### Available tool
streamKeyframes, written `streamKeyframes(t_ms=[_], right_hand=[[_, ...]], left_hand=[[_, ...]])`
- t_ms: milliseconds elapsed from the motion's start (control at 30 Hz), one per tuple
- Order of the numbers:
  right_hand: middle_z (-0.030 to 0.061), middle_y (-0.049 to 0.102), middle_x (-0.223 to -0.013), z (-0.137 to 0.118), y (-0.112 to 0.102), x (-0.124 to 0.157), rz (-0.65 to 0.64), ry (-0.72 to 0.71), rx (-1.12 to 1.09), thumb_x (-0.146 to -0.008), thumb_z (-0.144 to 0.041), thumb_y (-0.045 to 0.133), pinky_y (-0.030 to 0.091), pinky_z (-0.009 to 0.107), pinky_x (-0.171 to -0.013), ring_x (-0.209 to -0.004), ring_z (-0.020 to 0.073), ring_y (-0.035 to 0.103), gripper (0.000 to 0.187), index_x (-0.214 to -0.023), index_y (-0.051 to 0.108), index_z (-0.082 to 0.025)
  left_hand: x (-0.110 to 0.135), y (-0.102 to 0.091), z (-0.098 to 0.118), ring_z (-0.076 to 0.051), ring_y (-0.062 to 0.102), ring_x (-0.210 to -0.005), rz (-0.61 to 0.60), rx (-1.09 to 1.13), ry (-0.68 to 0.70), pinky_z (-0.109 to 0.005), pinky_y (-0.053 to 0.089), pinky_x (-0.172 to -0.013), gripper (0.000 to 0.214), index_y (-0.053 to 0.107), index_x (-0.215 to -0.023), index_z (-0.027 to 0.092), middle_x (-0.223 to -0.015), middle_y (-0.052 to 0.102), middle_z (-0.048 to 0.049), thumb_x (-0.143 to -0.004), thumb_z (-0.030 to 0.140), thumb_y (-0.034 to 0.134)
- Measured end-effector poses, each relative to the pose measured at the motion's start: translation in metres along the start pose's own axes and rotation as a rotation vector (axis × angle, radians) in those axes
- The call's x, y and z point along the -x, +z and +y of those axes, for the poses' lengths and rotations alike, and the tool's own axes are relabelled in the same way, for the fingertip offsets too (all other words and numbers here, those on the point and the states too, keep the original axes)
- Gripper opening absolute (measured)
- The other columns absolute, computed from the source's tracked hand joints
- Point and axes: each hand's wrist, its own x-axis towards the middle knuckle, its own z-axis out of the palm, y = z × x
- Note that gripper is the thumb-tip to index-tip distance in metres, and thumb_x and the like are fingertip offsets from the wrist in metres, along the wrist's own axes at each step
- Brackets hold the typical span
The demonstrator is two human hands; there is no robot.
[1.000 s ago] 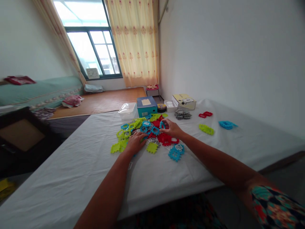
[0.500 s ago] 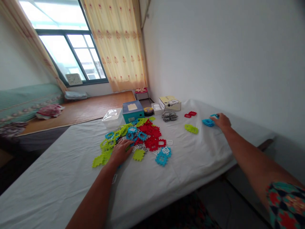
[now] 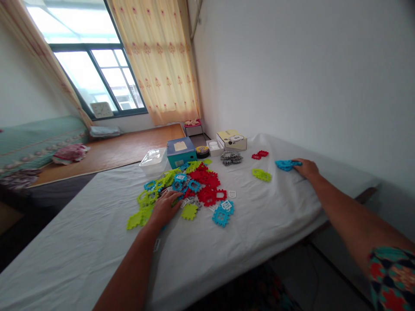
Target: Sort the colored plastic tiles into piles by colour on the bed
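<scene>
Over at the right, my right hand [image 3: 306, 168] pinches the edge of a blue interlocking plastic panel, level with a small stack of blue panels [image 3: 284, 165] on the cloth. My left hand [image 3: 165, 208] lies with fingers stretched at the near edge of a mixed pile. That pile holds lime green panels [image 3: 142, 217], red panels [image 3: 207, 177] and blue ones. A single lime panel [image 3: 189, 211] sits just right of my left fingers. Further right, two blue panels [image 3: 221, 217] lie with small white grid pieces [image 3: 226, 205] on top.
Grey panels [image 3: 231, 158] are stacked before a yellow box [image 3: 231, 140]. Red panels [image 3: 260, 154] and lime panels [image 3: 261, 175] form separate groups. A clear plastic tub [image 3: 153, 160], a blue box [image 3: 181, 152] and a round tin [image 3: 202, 151] stand at the back of the white-clothed table [image 3: 97, 216].
My right hand has lowered the blue panel it held above the blue stack, down level with it. My left hand stays at the pile. The view has shifted slightly.
</scene>
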Motion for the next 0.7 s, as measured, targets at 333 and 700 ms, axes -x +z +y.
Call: streamKeyframes(t_ms=[333,700], right_hand=[[0.0152,0.07,-0.112,-0.05,-0.016,-0.008,0.03,0.083,0.046,-0.07,-0.008,0.049,0.047,0.041,-0.093,-0.106,0.0297,0.063,0.051,-0.117,0.069,-0.015],[0.0109,0.068,-0.119,-0.344,0.027,0.119,-0.487,-0.922,-0.426,-0.086,-0.035,0.06,0.047,0.039,-0.096,-0.109,0.0244,0.063,0.039,-0.121,0.064,-0.018]], left_hand=[[0.001,0.004,-0.001,-0.023,0.058,-0.112,0.004,-0.012,-0.004,-0.038,0.044,-0.102,0.032,0.067,-0.116,0.027,-0.116,0.066,-0.0048,-0.091,0.04,0.051],[0.005,0.001,0.007,-0.023,0.057,-0.111,-0.003,0.02,-0.031,-0.04,0.045,-0.1,0.032,0.067,-0.118,0.027,-0.117,0.065,-0.0065,-0.089,0.035,0.057]])
